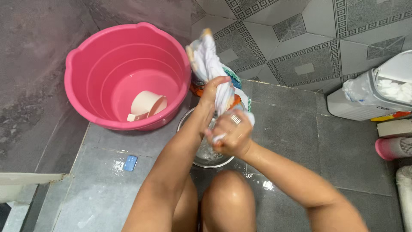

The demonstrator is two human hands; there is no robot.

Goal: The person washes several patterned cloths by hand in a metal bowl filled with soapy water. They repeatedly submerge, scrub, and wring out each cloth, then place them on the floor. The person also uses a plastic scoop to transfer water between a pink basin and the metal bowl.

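Both hands grip a wet white cloth with orange and teal patches [209, 60], twisted into a rope. My left hand [213, 91] clasps it higher up; my right hand [230, 134], with a ring on one finger, clasps its lower end. The cloth's free end sticks up toward the wall. Beneath the hands stands a small metal bowl [207, 157] with soapy water on the grey tiled floor. My knees are below it.
A big pink basin [81, 81] holding water and a beige scoop [147, 105] stands at the left. A blue soap bar [130, 163] lies on the floor. At the right are a white bin [343, 105] with a plastic bag and a pink bottle [392, 148].
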